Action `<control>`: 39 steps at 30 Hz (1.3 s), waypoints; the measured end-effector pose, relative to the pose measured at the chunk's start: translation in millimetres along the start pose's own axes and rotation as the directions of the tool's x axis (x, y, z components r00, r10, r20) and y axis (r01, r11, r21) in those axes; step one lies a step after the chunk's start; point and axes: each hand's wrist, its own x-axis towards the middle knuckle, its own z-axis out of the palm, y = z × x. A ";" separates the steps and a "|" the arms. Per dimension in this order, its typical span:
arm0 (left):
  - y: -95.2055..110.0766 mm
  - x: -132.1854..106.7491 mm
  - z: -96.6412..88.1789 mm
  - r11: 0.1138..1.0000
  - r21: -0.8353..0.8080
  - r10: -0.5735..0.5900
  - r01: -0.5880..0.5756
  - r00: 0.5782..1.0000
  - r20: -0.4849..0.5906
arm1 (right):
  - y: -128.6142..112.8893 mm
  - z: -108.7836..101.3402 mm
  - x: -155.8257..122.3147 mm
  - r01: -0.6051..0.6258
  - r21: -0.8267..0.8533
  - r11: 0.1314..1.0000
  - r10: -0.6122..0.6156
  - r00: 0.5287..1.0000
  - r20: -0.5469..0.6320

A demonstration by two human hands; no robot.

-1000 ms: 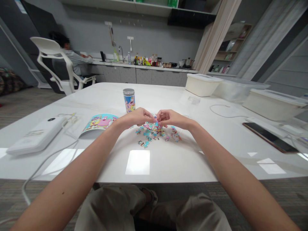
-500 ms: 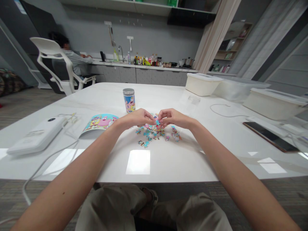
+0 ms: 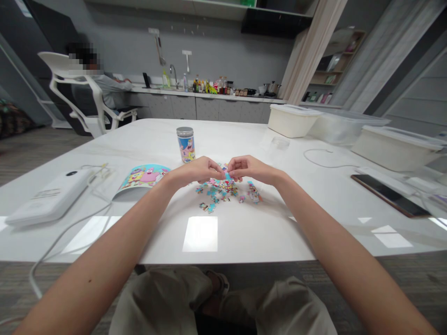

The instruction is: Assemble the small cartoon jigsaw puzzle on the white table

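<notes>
Over a loose pile of small jigsaw puzzle pieces (image 3: 223,188), my left hand (image 3: 204,169) and my right hand (image 3: 248,168) meet with closed fingers. Between their fingertips is a light-blue puzzle piece (image 3: 227,176), pinched from both sides. Whether it is one piece or two joined ones I cannot tell. A few pieces lie apart at the near left, and a small cluster (image 3: 254,193) sits below my right hand. Behind my left hand stands a cartoon-printed can (image 3: 186,145) with a silver lid. Left of the pile a curved cartoon picture sheet (image 3: 142,179) rests on the table.
On the left of the white table (image 3: 265,237) lies a white power bank (image 3: 49,197) with cables. A phone (image 3: 389,194) and lidded bins (image 3: 291,122) are on the right. A clear round lid (image 3: 280,143) lies before the bins. Someone sits in a white chair (image 3: 94,102) at back left.
My hands stay together over the pile, and the light-blue piece between the fingertips has turned slightly. The whole view has shifted a little.
</notes>
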 end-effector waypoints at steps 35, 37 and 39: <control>-16.5 29.0 52.7 0.927 -0.052 0.357 -0.370 0.918 -0.171 | 3.4 -26.1 -11.9 -0.189 -0.155 0.970 0.189 0.982 -0.012; -17.8 31.3 55.1 0.933 -0.094 0.327 -0.347 0.928 -0.176 | 3.6 -30.4 -12.9 -0.192 -0.200 0.961 0.191 0.981 -0.023; -18.3 32.7 56.1 0.944 -0.074 0.304 -0.321 0.936 -0.179 | 5.4 -37.3 -14.7 -0.215 -0.315 0.924 0.207 0.977 -0.061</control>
